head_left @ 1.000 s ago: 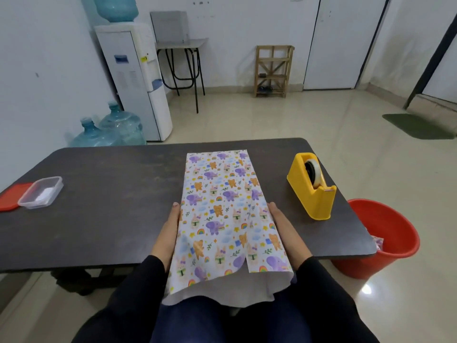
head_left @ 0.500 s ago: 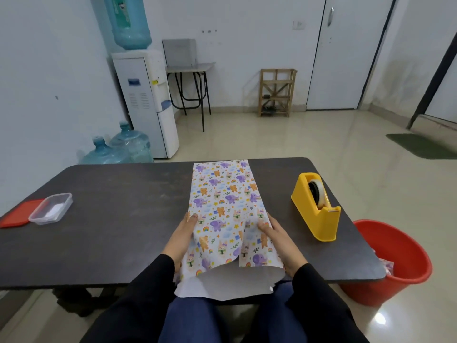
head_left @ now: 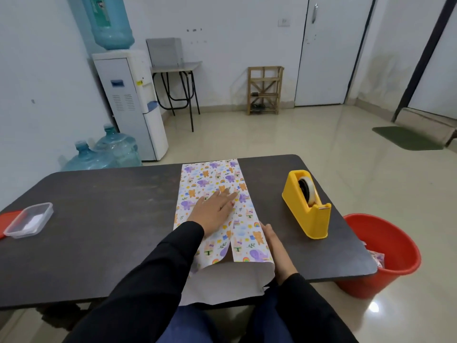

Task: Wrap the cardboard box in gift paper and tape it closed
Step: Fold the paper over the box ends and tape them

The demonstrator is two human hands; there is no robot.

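Head view. Shows the gift paper point(head_left: 210, 174) folded into one long sleeve on the tabletop point(head_left: 111, 206), dead ahead of the body, long axis running straight away, near end hanging open past the near edge toward the lap. Hides the cardboard box completely under the paper; cannot say how far along the sleeve.

Finds the two flaps meeting in a lengthwise seam point(head_left: 232, 233) down the middle, shut beneath the palm but gaping toward the near end.

Puts the left hand point(head_left: 214, 214) flat on top, fingers straight and slightly spread, pressing down across that seam, curled round nothing. Puts the right hand point(head_left: 273, 243) low along the right flank of the sleeve, fingers straight, touching the paper's edge, gripping nothing.

Places the tape dispenser point(head_left: 306, 206) apart to the right of the sleeve, cutter end facing the body, far nearer the right hand than the left.

Judged from this, leaves the seam untaped. Likely calls for pinning the flaps with the left, reaching sideways with the right for a strip, then laying it across the seam, at right angles to the long axis.
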